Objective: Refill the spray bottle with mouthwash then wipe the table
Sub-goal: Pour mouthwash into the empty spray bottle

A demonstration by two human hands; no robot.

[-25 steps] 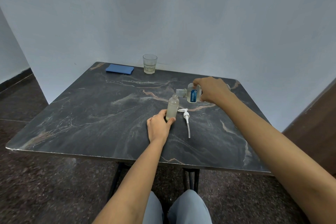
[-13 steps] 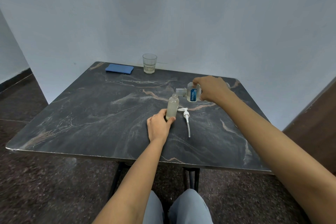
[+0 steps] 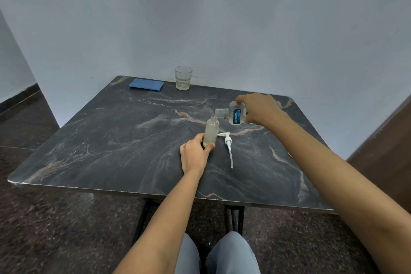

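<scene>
From the head camera, the spray bottle (image 3: 211, 131) is standing upright near the middle of the dark marble table (image 3: 111, 140), its neck open and uncapped. The left hand (image 3: 194, 155) is gripping it low down, thumb and fingers wrapping around the base from the near side, the heel of the hand resting on the tabletop. Some pale liquid is sitting in the lower part of the frosted body.

Up and to the right, the right hand (image 3: 259, 108) is holding the mouthwash bottle (image 3: 235, 114), fingers closing over its body from above. That bottle is lying tipped almost onto its side, blue label facing the camera, its open neck pointing left and hanging just above and right of the spray bottle's mouth, close but apart. Whether liquid is actually running between the two necks is too fine to tell.

Just right of the spray bottle, the white pump head (image 3: 228, 143) is lying flat on the table, its dip tube trailing toward the near edge.

Over at the far side, a folded blue cloth (image 3: 146, 84) is lying flat, with a drinking glass (image 3: 183, 78) standing just right of it, well apart from both hands.
</scene>
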